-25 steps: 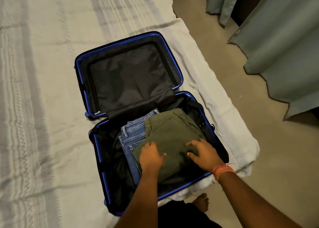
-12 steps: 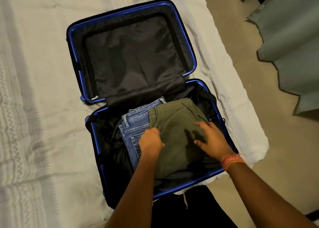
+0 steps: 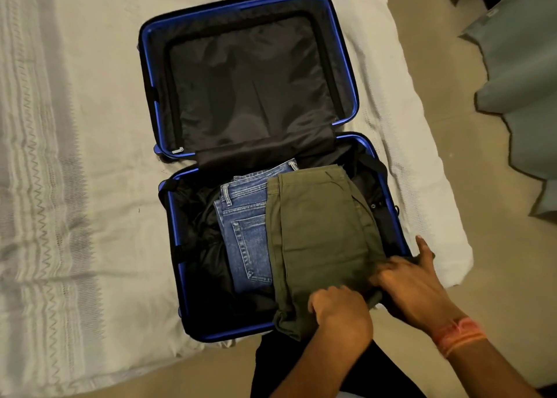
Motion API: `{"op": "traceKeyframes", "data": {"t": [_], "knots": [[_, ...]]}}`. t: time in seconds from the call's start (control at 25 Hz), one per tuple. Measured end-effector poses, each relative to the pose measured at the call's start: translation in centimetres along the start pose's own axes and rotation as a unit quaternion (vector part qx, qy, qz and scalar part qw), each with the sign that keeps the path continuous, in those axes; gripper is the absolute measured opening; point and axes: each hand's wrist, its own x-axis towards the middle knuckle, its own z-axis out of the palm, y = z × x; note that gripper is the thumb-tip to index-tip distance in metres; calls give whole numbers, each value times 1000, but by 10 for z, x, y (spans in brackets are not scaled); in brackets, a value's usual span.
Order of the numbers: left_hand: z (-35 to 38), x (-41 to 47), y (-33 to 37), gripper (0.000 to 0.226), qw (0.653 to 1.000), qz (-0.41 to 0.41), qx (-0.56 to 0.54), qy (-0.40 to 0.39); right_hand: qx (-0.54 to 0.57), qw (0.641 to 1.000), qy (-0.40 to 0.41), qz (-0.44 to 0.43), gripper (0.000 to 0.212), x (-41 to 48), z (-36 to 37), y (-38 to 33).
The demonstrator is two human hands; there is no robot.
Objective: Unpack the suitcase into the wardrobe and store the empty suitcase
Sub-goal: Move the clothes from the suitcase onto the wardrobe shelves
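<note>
On bed (image 3: 75, 186), frame centre: blue suitcase (image 3: 173, 247) lies open flat, lid half toward 12 o'clock, packed half toward 6. Lid half shows only black lining (image 3: 250, 87) (anything behind it can't be seen). Packed half holds folded olive garment (image 3: 316, 232), partly overlapping folded jeans (image 3: 244, 229) at its 9 o'clock. Dark fabric under both, unclear what.

L hand (image 3: 340, 310) sits at garment's 6 o'clock edge, fingers curled into hem, cloth bunched there, so gripping. R hand (image 3: 413, 283) is at garment's 4 o'clock corner, thumb splayed toward suitcase rim. Its fingers are blurred against the cloth, so can't tell if gripping or just pressing. Orange wristband (image 3: 458, 334) on R wrist. Grey-green curtain (image 3: 518, 66) at 2 o'clock. Wardrobe not in view.

Progress, my read: early. Case open = done. Olive garment looks like next item to lift, not yet clear of case. Left to do: olive garment, jeans and dark stuff into wardrobe, check lid half, close case, stow it.
</note>
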Motion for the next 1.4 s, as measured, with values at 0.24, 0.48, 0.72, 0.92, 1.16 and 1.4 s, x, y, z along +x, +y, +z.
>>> {"op": "traceKeyframes", "data": {"t": [0.24,0.48,0.72,0.92,1.16,1.4], "knots": [[-60,3,-49,35,990,-24,4,136,71,997,-18,38,24,25,-28,4],[-107,38,-62,39,986,-88,-3,145,78,994,-13,75,58,87,-48,1],[-135,83,-99,51,976,-102,-47,188,66,993,-16,94,56,131,-46,7],[-151,129,-129,63,969,-91,-54,222,104,991,-15,77,56,197,-50,27],[-137,153,-148,107,967,-52,-122,216,147,985,-77,46,126,224,-31,17],[-136,158,-156,95,962,-37,-56,265,50,994,-84,56,103,243,-47,22]]}}
